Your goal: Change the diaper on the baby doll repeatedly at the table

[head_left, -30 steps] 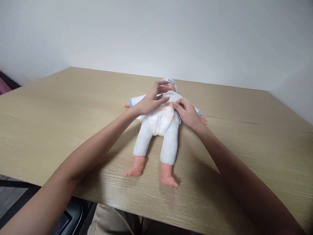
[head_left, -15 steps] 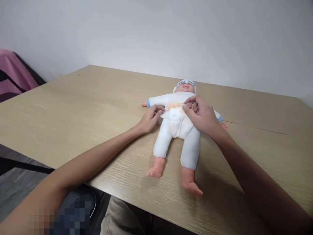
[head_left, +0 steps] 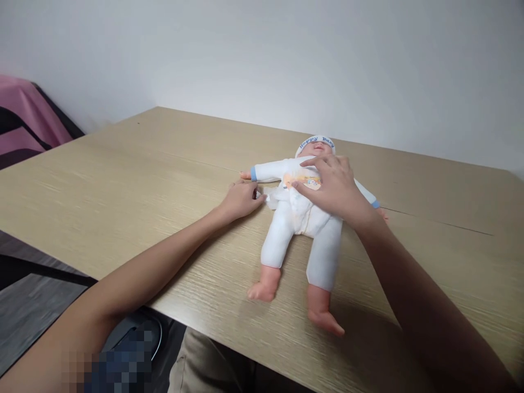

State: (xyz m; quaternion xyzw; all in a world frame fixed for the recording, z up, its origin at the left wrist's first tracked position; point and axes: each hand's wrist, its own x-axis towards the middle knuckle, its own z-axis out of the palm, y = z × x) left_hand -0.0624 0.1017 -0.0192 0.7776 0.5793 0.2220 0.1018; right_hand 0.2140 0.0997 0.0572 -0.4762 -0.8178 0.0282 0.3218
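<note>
A baby doll (head_left: 275, 240) in a white suit and lettered cap lies on its back, feet toward me. Around its hips sits a white diaper (head_left: 301, 215) with an orange and yellow printed waist. My left hand (head_left: 242, 197), at the left of the doll, pinches the end of the diaper's side wing, which stretches out from the hip. Over the doll's belly is my right hand (head_left: 333, 183), fingers spread and thumb near the waistband. It covers part of the chest and the diaper's right side.
The doll lies on a wooden table (head_left: 164, 180) with a thin seam across it. A pale wall (head_left: 262, 60) rises behind. At the far left stands a pink and black chair (head_left: 30, 123). My legs (head_left: 200, 360) are below the front edge.
My left hand has moved left, drawing the diaper's wing outward from the hip. The right hand's fingers have spread out over the belly. The view has shifted slightly.
</note>
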